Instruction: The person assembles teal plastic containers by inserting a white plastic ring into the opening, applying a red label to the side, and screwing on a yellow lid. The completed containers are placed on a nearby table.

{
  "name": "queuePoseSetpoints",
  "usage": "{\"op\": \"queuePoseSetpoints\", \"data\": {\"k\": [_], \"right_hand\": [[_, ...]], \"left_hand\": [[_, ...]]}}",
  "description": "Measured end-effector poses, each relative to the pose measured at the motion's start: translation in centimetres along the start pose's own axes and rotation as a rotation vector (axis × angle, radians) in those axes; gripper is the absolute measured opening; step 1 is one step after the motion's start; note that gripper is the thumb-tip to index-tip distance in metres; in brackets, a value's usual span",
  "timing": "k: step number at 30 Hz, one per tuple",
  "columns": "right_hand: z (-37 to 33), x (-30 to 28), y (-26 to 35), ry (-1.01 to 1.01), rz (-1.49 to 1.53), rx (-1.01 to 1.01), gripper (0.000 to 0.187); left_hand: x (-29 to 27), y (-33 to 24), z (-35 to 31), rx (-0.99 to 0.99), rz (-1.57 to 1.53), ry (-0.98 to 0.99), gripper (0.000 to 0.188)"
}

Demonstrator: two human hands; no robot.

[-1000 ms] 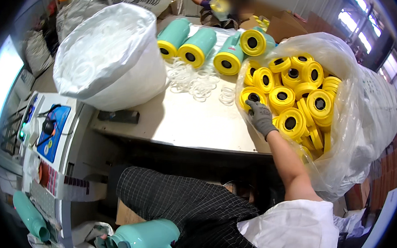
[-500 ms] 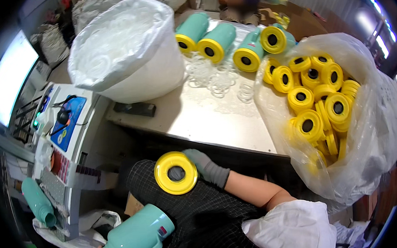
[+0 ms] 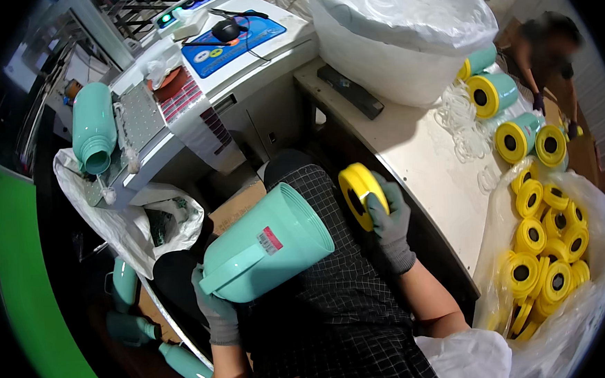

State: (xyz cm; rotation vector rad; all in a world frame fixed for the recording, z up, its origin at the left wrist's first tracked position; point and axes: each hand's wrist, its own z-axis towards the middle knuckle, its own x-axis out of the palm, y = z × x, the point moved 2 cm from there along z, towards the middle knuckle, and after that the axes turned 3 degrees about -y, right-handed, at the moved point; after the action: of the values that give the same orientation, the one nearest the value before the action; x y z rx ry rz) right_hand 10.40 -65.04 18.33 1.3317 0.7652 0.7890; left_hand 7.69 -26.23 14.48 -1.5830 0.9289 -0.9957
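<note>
Jug [image 3: 282,256], clamped in my left grip [image 3: 217,304], slanted rightward, wide end facing the cap [image 3: 360,189] pinched in my right grip [image 3: 392,224].

Head fisheye, looking down close over left hand [image 3: 216,305] and right hand [image 3: 393,226]; table [image 3: 429,160] right, desk [image 3: 278,46] far left.

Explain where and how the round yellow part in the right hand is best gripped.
Probably by its outer rim, from the right, as the right hand does: the round yellow part is tilted, its dark-centred face left and thick rim right.
</note>
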Motion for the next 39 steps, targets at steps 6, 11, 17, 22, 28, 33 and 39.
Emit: {"op": "queuePoseSetpoints", "data": {"k": [6, 11, 17, 22, 28, 33, 39], "right_hand": [[-0.6, 4.3, 8.9, 0.338, -0.176, -0.666, 0.063], [-1.3, 4.1, 8.2, 0.435, -0.149, -0.683, 0.051], [-2.4, 5.1, 8.2, 0.349, -0.129, -0.504, 0.042], [-2.3, 4.4, 6.9, 0.220, 0.002, -0.355, 0.041], [0.1, 0.7, 2.5, 0.254, 0.306, 0.439, 0.042], [3.0, -7.7, 5.8, 0.156, 1.255, 0.522, 0.047], [21.8, -20.1, 10.7, -0.153, 1.011, -0.003, 0.042]], "left_hand": [[0.4, 1.6, -1.3, 0.057, 0.259, 0.082, 0.043], [-1.6, 4.5, -1.8, -0.100, 0.145, 0.081, 0.039], [-0.5, 2.7, -1.7, -0.048, -0.097, -0.080, 0.032], [2.2, -3.1, -2.0, 0.138, 0.034, -0.070, 0.029], [5.2, -8.9, -4.1, 0.763, 0.505, 0.339, 0.046], [13.1, -10.4, -3.9, 0.577, 0.053, 0.360, 0.077], [14.5, -11.5, -2.8, 0.952, 0.594, 0.465, 0.087]]}}
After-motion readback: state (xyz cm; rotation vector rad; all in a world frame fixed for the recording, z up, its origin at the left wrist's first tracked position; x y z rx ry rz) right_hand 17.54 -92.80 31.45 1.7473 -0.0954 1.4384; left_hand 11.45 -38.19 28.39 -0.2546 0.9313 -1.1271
